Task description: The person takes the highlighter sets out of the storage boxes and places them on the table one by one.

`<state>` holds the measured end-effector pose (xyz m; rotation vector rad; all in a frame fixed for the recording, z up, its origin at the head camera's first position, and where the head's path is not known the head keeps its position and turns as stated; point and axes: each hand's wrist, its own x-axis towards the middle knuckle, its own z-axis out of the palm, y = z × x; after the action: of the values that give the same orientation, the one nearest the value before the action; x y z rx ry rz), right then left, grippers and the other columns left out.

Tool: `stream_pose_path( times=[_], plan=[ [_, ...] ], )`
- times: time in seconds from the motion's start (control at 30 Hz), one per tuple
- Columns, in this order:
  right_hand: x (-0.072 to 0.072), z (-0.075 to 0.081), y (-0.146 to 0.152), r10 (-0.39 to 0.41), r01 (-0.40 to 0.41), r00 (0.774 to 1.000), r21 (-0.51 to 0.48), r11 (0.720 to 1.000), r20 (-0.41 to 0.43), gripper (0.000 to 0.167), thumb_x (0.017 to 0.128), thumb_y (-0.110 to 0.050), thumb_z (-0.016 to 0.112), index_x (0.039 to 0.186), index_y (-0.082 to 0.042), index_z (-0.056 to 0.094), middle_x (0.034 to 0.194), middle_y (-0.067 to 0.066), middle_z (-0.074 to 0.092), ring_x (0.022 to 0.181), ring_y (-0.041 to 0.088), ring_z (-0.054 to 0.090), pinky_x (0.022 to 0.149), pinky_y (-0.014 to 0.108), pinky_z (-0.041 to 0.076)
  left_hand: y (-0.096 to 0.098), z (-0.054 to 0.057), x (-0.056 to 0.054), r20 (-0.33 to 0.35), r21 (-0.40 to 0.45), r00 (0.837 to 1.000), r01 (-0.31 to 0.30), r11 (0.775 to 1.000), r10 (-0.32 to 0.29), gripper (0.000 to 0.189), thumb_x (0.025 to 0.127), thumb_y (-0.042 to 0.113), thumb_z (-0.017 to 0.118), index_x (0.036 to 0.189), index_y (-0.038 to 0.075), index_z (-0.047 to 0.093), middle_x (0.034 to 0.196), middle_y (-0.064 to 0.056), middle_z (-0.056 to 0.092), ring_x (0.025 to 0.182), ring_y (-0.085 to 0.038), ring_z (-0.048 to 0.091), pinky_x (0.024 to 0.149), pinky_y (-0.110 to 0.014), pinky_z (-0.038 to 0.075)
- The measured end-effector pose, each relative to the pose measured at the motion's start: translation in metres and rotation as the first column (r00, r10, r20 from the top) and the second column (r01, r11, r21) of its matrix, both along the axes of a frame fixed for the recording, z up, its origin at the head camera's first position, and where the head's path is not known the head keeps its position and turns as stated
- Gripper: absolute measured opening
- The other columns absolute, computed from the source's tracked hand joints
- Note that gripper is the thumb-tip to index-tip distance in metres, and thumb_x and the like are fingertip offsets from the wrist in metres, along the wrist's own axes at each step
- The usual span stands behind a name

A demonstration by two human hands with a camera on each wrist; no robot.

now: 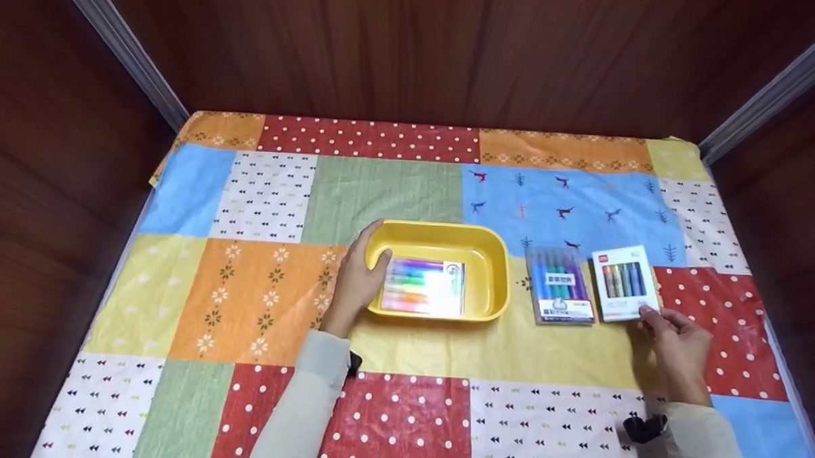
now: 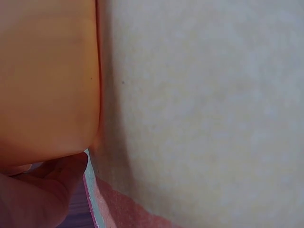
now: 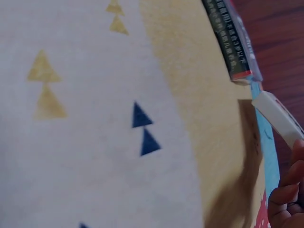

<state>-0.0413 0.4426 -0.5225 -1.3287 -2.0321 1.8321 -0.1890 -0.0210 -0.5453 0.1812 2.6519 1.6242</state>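
At right, white windowed box (image 1: 626, 284)

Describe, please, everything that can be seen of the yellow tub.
The yellow tub is a shallow, open container with rounded corners and a smooth rim; it looks like glossy plastic. It stands upright on the patchwork cloth, its longer sides running left to right. A flat pack with multicoloured contents lies inside, nearer the left end. The left hand grips that end, thumb over the rim.
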Motion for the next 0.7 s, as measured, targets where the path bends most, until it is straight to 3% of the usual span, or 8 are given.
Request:
stream_pose_path(
  times=[0.2, 0.43, 0.7],
  plan=[
    [-0.002, -0.005, 0.002, 0.006, -0.005, 0.998, -0.019, 1.0, 0.062, 0.027, 0.089, -0.042, 0.075, 0.102, -0.019, 0.07, 0.079, -0.015, 0.068, 0.082, 0.006, 0.057, 0.068, 0.013, 0.049, -0.001, 0.001, -0.001, -0.009, -0.001, 1.0, 0.007, 1.0, -0.007, 0.057, 0.101, 0.023, 0.059, 0.154, 0.026, 0.04, 0.16, -0.002, 0.044, 0.148, -0.031, 0.041, 0.122, -0.053, 0.033],
    [0.0, -0.01, 0.003, 0.059, -0.073, 0.989, 0.099, 0.992, 0.137, 0.026, 0.093, -0.045, 0.069, 0.1, -0.021, 0.067, 0.071, -0.015, 0.065, 0.065, 0.008, 0.055, 0.052, 0.024, 0.046, -0.001, 0.002, -0.002, 0.019, 0.001, 1.0, -0.001, 1.0, 0.001, 0.056, 0.101, 0.025, 0.058, 0.154, 0.03, 0.04, 0.159, 0.002, 0.044, 0.148, -0.03, 0.04, 0.121, -0.055, 0.034],
    [0.003, -0.014, 0.004, 0.111, -0.17, 0.958, 0.212, 0.962, 0.264, 0.061, 0.094, -0.055, 0.062, 0.134, -0.01, 0.06, 0.084, -0.017, 0.06, 0.081, 0.007, 0.057, 0.063, 0.02, 0.053, -0.001, 0.0, -0.001, 0.013, -0.006, 1.0, 0.002, 1.0, -0.001, 0.057, 0.101, 0.024, 0.059, 0.154, 0.031, 0.04, 0.159, 0.003, 0.044, 0.148, -0.028, 0.04, 0.122, -0.052, 0.033]
  ],
)
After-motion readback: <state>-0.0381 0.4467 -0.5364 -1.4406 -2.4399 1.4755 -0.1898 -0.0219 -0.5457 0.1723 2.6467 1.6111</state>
